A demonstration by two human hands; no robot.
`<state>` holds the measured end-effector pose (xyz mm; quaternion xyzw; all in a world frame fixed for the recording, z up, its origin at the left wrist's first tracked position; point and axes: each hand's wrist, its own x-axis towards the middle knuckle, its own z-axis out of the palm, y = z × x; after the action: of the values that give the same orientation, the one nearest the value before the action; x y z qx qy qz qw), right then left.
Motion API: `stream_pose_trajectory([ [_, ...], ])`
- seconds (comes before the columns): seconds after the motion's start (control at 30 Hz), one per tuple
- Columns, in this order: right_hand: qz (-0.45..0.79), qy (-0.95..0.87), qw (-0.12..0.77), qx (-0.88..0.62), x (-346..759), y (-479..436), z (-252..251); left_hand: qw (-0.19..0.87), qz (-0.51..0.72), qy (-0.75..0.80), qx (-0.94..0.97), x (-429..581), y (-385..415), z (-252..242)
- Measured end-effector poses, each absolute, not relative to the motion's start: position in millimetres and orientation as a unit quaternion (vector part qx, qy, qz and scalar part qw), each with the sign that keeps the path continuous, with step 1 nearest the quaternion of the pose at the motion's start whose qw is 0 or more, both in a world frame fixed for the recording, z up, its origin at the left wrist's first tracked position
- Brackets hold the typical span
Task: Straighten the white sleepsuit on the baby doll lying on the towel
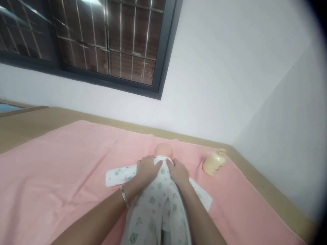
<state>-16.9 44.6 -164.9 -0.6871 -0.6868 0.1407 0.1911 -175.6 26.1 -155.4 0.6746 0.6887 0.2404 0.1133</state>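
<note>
A bald baby doll point(164, 149) lies on a pink cloth point(89, 163), its head pointing away from me. White long-sleeved baby clothes point(155, 200) with a green print cover its body, the sleeves spread out to both sides. My left hand point(149, 170) is closed around the doll's left-side shoulder area, thumb on the chest-level fabric. Opposite it, my right hand point(178, 173) grips the other side, its thumb close to the neckline. Most fingertips are hidden behind the hands. Whether the doll faces up or down I cannot tell.
A cream pump bottle point(215, 162) stands on the cloth to the right. Beyond the cloth runs the tan edge point(204, 140) of the surface, against a white wall point(217, 68). A dark-framed window point(109, 44) with metal bars is at the upper left.
</note>
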Motion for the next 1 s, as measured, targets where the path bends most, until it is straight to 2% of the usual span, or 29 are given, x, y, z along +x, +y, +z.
stream_pose_trajectory([
  [0.47,0.144,-0.686,0.180,-0.690,-18,44,-160,0.116,0.238,0.690,0.673,-175,24,-151],
  [0.73,0.051,-0.757,0.079,-0.646,-27,4,-122,0.107,0.234,0.678,0.689,-176,24,-151],
  [0.87,0.054,-0.786,0.077,-0.611,-27,-10,-112,0.073,0.219,0.674,0.702,-176,22,-151],
  [1.0,0.090,-0.777,0.104,-0.614,-22,-1,-119,-0.012,0.185,0.659,0.729,-169,10,-147],
])
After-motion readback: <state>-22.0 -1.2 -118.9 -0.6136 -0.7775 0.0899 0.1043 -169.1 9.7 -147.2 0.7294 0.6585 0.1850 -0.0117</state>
